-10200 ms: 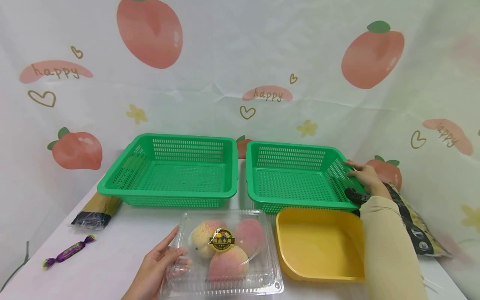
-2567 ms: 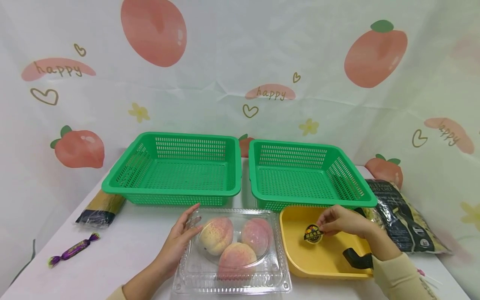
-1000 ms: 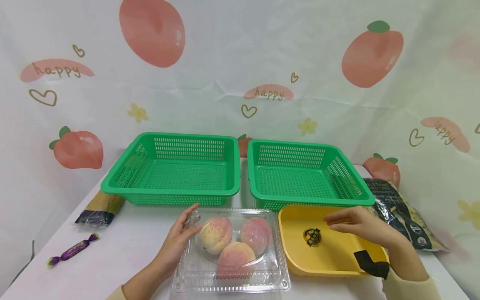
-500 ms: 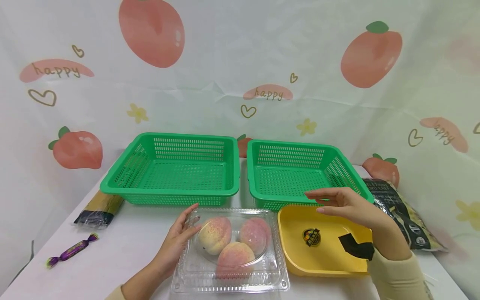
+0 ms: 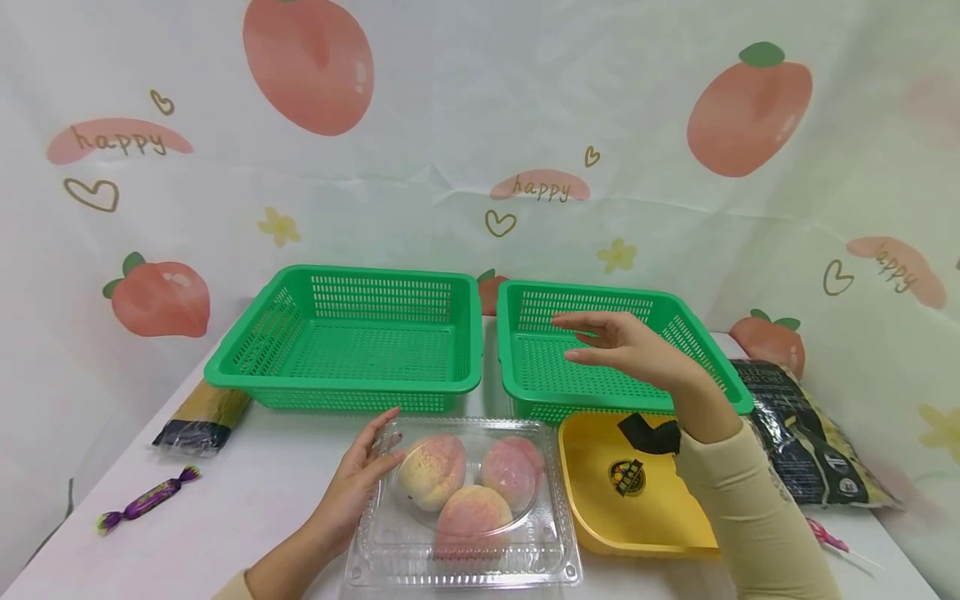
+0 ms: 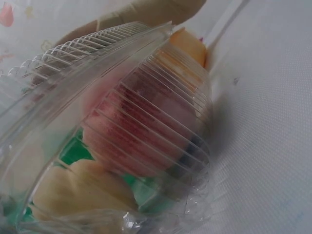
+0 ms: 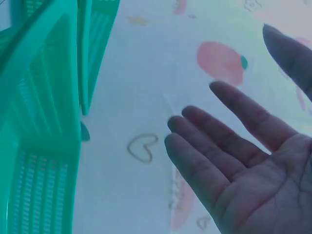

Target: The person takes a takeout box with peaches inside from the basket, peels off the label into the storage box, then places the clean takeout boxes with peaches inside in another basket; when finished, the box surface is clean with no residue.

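Note:
My left hand point(image 5: 352, 479) holds the left side of a clear plastic clamshell box point(image 5: 382, 542), thumb over the lid's edge and fingers along the side. Inside the box lie three peaches point(image 5: 474, 521), their pink skin pressed near the ribbed wall in the left wrist view. My right hand point(image 5: 626, 346) is raised over the right green basket point(image 5: 626, 404), fingers extended and apart, holding nothing; its palm shows in the right wrist view. A round black-and-gold fruit sticker point(image 5: 627, 477) lies in the yellow tub point(image 5: 637, 546), partly folded.
The left green basket point(image 5: 345, 386) stands at the back left. A packet of noodle-like strands point(image 5: 206, 417) and a purple wrapped candy point(image 5: 150, 500) lie left. A black bag point(image 5: 806, 442) and a pink lollipop point(image 5: 827, 536) lie right. A patterned cloth hangs behind.
The sticker, earlier on the box lid and then pinched in my right hand, now lies in the yellow tub. My right hand has risen up and left over the right basket. My left hand stays.

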Motion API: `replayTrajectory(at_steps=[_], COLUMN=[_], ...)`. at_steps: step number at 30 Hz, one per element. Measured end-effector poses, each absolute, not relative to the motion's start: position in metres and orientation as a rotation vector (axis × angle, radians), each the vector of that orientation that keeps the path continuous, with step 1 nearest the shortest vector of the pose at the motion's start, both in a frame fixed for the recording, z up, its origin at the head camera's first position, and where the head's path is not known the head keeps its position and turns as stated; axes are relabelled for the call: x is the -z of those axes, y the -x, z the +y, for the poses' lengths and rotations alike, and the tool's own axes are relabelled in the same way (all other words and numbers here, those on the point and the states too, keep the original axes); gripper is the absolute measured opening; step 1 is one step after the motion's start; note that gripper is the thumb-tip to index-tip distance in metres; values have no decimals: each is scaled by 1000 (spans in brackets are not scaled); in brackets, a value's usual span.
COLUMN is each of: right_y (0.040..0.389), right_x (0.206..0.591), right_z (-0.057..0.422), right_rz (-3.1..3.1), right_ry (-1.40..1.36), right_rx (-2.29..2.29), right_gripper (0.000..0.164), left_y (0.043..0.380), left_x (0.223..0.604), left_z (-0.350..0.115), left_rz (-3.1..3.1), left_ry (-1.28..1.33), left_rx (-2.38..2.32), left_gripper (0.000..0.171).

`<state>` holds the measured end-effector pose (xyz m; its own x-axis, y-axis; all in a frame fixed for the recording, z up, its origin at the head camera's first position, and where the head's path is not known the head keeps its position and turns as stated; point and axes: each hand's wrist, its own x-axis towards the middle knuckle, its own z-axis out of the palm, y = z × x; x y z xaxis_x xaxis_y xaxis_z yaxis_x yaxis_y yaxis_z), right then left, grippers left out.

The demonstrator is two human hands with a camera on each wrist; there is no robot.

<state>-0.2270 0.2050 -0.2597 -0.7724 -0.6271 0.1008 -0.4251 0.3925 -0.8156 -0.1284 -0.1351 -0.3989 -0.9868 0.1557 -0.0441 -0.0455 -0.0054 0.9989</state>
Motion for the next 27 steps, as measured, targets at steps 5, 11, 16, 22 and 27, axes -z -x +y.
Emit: replayTrajectory(at_steps=[5, 11, 16, 22, 27], right_y=[237, 251, 266, 293, 315], right_x=[252, 247, 248, 254, 259], right_z=[181, 156, 132, 108, 96], right_rz=[2433, 2476, 2475, 2460, 2409], right_ry=[923, 936, 914, 869, 695], right_rx=[1289, 1228, 1183, 1251, 1494], right_gripper=[51, 48, 47, 40, 47], left_y=[128, 129, 129, 129, 129], left_x=[399, 400, 400, 399, 401], left_z=[-135, -135, -135, -136, -135], left_rz=[2112, 2108, 2105, 2109, 2110], left_ry=[-109, -108, -119, -125, -120], left_rx=[-2136, -2145, -2139, -2130, -2132], left_gripper=[55, 55, 54, 54, 55])
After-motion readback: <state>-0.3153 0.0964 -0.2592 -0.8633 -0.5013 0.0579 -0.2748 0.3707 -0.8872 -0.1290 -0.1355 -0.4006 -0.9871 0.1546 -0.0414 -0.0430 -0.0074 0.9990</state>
